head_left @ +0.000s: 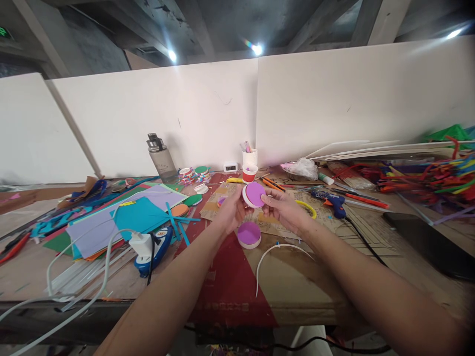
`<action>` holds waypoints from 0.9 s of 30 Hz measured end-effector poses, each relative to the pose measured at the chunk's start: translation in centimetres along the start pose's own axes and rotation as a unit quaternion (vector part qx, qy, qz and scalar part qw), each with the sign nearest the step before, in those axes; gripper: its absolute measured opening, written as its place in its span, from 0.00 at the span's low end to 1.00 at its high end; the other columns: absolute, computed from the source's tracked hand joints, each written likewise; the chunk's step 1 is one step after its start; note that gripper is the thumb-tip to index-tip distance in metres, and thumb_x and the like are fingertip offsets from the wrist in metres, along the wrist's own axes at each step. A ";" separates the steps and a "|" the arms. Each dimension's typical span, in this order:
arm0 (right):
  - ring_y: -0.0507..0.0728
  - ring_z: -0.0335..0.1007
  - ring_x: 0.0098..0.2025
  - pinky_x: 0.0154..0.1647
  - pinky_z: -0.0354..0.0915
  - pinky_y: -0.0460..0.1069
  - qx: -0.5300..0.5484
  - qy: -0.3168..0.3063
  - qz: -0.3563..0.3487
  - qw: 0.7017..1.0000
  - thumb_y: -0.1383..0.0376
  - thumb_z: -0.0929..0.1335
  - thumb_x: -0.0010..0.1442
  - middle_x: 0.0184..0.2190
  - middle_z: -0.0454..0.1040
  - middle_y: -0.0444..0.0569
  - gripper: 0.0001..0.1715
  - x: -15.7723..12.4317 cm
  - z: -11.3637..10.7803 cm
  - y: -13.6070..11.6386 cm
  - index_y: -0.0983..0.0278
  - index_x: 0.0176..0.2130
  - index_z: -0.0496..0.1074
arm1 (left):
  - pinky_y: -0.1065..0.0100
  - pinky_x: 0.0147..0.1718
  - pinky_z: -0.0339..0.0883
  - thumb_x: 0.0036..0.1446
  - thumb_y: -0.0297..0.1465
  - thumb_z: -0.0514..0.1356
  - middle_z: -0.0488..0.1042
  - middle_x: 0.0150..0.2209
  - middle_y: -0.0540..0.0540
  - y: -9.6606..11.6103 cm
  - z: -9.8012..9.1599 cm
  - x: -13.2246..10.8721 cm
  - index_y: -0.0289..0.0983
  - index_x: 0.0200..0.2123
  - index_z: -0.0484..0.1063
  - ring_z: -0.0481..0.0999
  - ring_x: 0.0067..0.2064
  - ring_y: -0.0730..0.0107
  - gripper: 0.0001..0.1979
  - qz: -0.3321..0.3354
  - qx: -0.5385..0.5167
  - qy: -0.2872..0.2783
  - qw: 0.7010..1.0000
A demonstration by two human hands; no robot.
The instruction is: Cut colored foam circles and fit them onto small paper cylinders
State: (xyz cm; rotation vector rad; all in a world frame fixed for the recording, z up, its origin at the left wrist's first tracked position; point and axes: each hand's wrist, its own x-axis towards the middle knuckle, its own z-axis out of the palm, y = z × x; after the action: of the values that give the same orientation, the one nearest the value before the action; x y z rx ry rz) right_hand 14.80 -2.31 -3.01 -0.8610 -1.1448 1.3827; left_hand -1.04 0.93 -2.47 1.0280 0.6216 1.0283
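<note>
Both my hands hold up a round purple disc with a white rim (pixel 254 194) above the table. My left hand (pixel 233 211) grips its left edge, fingers curled. My right hand (pixel 284 210) pinches its right edge. A second purple disc with a white rim (pixel 249 234) lies flat on the table just below my hands, on brown paper beside a red sheet (pixel 226 277). A thin white curved strip (pixel 276 249) lies to the right of that disc.
Coloured paper sheets (pixel 122 220) are piled at the left, with a blue glue gun (pixel 154 247) and white cables. A grey bottle (pixel 161 158), cups (pixel 250 168), a second blue glue gun (pixel 330 200), scattered coloured sticks (pixel 426 175) and a dark flat object (pixel 430 242) lie around. White boards wall the back.
</note>
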 end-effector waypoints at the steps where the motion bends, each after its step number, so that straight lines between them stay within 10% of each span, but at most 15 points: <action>1: 0.48 0.60 0.23 0.26 0.62 0.45 0.022 -0.007 0.019 1.000 0.51 0.79 0.43 0.23 0.68 0.39 0.26 0.0 0.0 0.0 0.62 0.37 0.72 | 0.71 0.27 0.60 0.54 0.51 0.62 0.78 0.37 0.46 -0.1 -0.1 0.1 0.38 0.41 0.74 0.71 0.32 0.71 0.23 -0.007 -0.002 -0.005 1.000; 13: 0.46 0.63 0.23 0.25 0.64 0.44 0.045 0.016 0.029 0.998 0.53 0.80 0.41 0.27 0.72 0.39 0.31 0.1 -0.1 0.1 0.62 0.41 0.71 | 0.70 0.31 0.66 0.55 0.53 0.62 0.78 0.44 0.42 -0.5 -0.7 -0.1 0.38 0.45 0.75 0.75 0.39 0.67 0.26 -0.015 0.013 -0.065 0.998; 27: 0.50 0.62 0.24 0.25 0.62 0.48 -0.192 0.104 -0.099 0.971 0.49 0.73 0.49 0.23 0.67 0.37 0.26 0.5 -0.2 0.9 0.60 0.40 0.65 | 0.73 0.28 0.62 0.40 0.37 0.75 0.77 0.34 0.46 -0.9 -0.5 0.0 0.33 0.35 0.78 0.69 0.31 0.76 0.20 0.039 0.028 0.023 0.999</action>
State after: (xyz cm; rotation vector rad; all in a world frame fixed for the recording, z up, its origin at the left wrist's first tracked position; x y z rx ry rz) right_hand 14.63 -1.69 -3.87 -1.1032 -1.3162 0.8970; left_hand -1.08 1.02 -3.51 1.0880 0.6558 1.1113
